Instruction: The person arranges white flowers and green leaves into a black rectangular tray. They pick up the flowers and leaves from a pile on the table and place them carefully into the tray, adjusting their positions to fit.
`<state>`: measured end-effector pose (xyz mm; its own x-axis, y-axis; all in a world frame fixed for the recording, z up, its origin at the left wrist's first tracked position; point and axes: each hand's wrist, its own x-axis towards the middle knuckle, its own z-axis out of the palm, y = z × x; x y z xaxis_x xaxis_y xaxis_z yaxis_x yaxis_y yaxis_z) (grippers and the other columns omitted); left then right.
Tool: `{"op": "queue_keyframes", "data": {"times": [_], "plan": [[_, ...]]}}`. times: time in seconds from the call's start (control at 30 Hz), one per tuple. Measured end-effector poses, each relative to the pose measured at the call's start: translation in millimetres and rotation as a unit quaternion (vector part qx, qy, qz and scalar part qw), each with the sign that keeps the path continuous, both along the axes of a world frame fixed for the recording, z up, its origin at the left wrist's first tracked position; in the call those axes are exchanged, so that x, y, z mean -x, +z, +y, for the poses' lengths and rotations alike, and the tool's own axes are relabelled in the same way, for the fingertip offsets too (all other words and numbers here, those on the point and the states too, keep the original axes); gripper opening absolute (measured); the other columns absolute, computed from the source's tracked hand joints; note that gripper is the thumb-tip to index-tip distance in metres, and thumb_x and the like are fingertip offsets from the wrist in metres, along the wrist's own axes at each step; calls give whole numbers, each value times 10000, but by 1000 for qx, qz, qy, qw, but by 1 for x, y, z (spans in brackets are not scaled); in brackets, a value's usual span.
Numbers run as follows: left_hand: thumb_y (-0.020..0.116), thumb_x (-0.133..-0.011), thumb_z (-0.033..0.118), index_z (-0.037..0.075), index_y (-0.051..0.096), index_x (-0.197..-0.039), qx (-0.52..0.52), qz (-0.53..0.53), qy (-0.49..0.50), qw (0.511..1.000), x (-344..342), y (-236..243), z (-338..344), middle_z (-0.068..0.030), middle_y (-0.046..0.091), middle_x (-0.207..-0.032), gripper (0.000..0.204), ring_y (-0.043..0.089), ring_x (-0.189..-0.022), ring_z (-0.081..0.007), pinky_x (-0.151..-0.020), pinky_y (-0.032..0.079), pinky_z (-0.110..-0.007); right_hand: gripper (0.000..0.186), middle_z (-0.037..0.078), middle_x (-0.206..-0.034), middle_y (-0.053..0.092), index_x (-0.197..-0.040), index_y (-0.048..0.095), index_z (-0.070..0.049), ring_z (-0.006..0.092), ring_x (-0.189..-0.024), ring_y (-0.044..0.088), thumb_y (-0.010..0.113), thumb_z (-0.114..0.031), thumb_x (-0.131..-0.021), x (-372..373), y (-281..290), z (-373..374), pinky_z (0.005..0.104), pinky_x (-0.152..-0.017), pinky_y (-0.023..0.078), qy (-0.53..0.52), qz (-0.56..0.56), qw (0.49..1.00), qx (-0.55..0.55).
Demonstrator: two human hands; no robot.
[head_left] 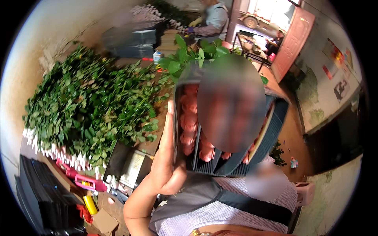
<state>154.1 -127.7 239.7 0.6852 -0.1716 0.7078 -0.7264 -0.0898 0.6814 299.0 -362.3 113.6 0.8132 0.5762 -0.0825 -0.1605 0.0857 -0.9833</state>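
Observation:
A bundle of pink roses [189, 122], wrapped in dark corrugated board [271, 135], is raised in front of my chest. Its heads face me in rows, with dark sheet between them, and green leaves [181, 59] stick out at the far end. My left hand [167, 157] holds the bundle's left side, its fingers straight along the wrap and the thumb bent near the lower corner. A blurred patch hides the middle of the bundle. I cannot see my right hand; the far right side and underside of the wrap are hidden.
On the left, a big pile of leafy stems [94, 102] with white-covered heads covers the table. Below it stand stacked dark sheets [43, 188], pink-handled tools [90, 183] and a yellow roll [89, 204]. A co-worker [212, 23] stands at the back, near an open door [293, 43].

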Motion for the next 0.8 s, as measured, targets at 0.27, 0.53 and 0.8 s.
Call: {"op": "queue_keyframes", "data": {"times": [0.27,0.53,0.8], "plan": [[550,-991,70,-47,141,-1643,-98,90,117,984,-32,-56,-2,-214,178,-1723,778,197,-1591,-314,-1270,185,-419,573,81,-1099,712,-1220,675,-10,214,-945,683,586,-545,-1033,-27,-28,-90,380,-898,568,-204,13,977,-69],[659,-954,72,-2,376,-1570,-354,190,336,852,-2,-145,93,-226,423,-1604,682,362,-1516,-398,-1244,295,-458,621,63,-1137,689,-1278,647,-22,225,-957,676,609,-581,-1011,-162,-42,-196,388,-927,561,-386,7,922,-11],[715,-975,237,55,376,-1578,-335,367,328,803,21,-195,111,-284,608,-1392,715,632,-1227,-440,-1033,507,-465,736,148,-1192,706,-1322,620,84,293,-965,648,646,-572,-989,-153,-107,-314,440,-889,533,-497,56,786,364]]}}
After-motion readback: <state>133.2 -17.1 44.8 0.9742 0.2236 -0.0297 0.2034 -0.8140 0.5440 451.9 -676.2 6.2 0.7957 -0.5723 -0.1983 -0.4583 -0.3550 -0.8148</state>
